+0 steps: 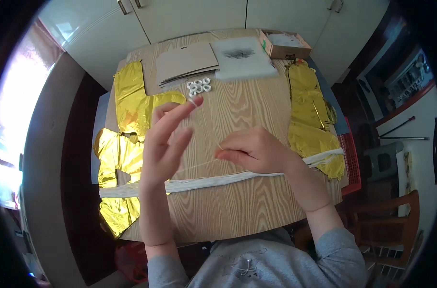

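My right hand [257, 148] is closed in a pinch on a thin white string [199, 166], which runs down to the left behind my left wrist. To its left, my left hand [168, 139] is raised with its fingers apart, a bit smeared by motion. A white loop shows around the tip of its index finger; whether it is the same string I cannot tell. Below both hands a long bundle of white strings [223, 182] lies across the table. Just beyond the left fingertips several small white coils [199, 87] sit in a cluster.
Flat gold foil balloons lie at the left [132, 96] and right [307, 105] of the wooden table [247, 206]. At the back are brown cardboard sheets [187, 62], a clear plastic bag [245, 65] and an open box [288, 51]. A red basket [351, 163] stands beside the right edge.
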Action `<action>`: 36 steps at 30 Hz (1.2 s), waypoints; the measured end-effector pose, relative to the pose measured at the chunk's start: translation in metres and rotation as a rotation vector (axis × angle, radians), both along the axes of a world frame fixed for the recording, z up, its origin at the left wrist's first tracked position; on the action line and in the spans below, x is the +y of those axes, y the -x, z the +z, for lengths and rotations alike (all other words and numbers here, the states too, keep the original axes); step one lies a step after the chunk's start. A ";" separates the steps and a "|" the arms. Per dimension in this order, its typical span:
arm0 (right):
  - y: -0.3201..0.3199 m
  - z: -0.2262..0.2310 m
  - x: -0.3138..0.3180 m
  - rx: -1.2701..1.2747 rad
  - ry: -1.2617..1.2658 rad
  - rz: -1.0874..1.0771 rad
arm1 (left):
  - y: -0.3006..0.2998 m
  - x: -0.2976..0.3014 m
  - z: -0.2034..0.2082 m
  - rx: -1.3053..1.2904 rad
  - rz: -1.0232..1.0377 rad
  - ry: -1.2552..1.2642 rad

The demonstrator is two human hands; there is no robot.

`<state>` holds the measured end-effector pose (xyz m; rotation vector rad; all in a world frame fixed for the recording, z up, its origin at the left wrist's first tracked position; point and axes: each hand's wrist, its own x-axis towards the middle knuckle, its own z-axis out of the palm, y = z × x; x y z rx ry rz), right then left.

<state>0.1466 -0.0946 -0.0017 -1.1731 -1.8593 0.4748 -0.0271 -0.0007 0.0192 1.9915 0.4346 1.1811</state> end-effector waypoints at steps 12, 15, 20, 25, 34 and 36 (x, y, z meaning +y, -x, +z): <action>-0.001 -0.008 0.004 0.004 -0.064 0.000 | -0.013 0.001 -0.013 0.194 0.184 -0.307; -0.009 0.007 -0.002 0.068 -0.051 -0.052 | 0.004 0.011 -0.016 0.193 -0.317 0.126; -0.006 -0.020 0.006 -0.088 -0.160 -0.122 | -0.009 -0.008 -0.011 -0.506 -0.548 0.713; -0.002 0.011 -0.005 0.044 -0.040 -0.051 | -0.003 0.007 -0.018 0.204 -0.159 -0.063; 0.002 0.002 -0.003 0.069 -0.066 0.018 | -0.003 0.012 -0.020 0.061 -0.252 0.004; 0.000 0.004 -0.001 0.116 -0.044 -0.042 | 0.006 0.018 -0.027 0.022 -0.537 0.235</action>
